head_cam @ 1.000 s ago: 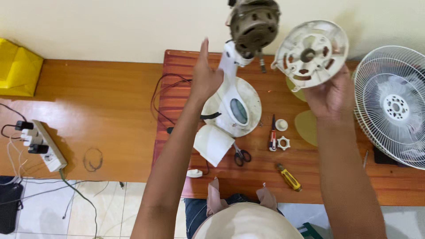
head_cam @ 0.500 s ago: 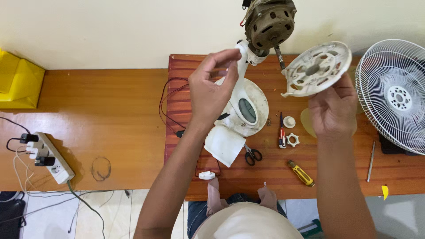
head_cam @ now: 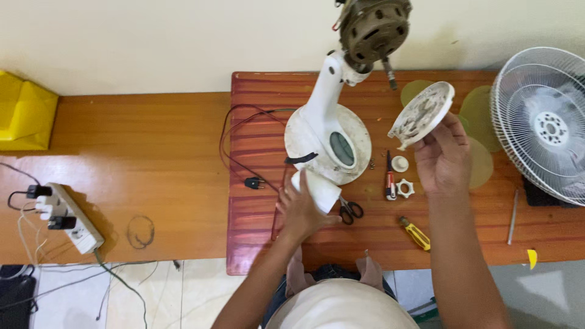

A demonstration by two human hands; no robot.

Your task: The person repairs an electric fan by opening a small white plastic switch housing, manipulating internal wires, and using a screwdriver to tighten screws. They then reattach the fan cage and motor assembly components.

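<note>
My right hand (head_cam: 443,159) holds a dusty white round fan housing plate (head_cam: 421,114) tilted up over the wooden table (head_cam: 262,244). My left hand (head_cam: 300,209) rests low on the table, its fingers against a white plastic cover (head_cam: 317,187) at the foot of the fan stand. The white fan base (head_cam: 329,137) stands in the middle, its neck (head_cam: 325,91) rising to a bare brown motor (head_cam: 373,25) with its shaft sticking out.
A white wire fan guard (head_cam: 541,122) lies at the right, over greenish blades (head_cam: 475,109). Scissors (head_cam: 350,210), a small screwdriver (head_cam: 390,180), a white nut (head_cam: 405,187), a yellow-handled tool (head_cam: 415,233) and a black plug (head_cam: 254,182) lie on the table. A power strip (head_cam: 67,218) sits left.
My left hand has let go of the fan neck and dropped to the white cover near the base. My right hand has lowered and tilted the housing plate.
</note>
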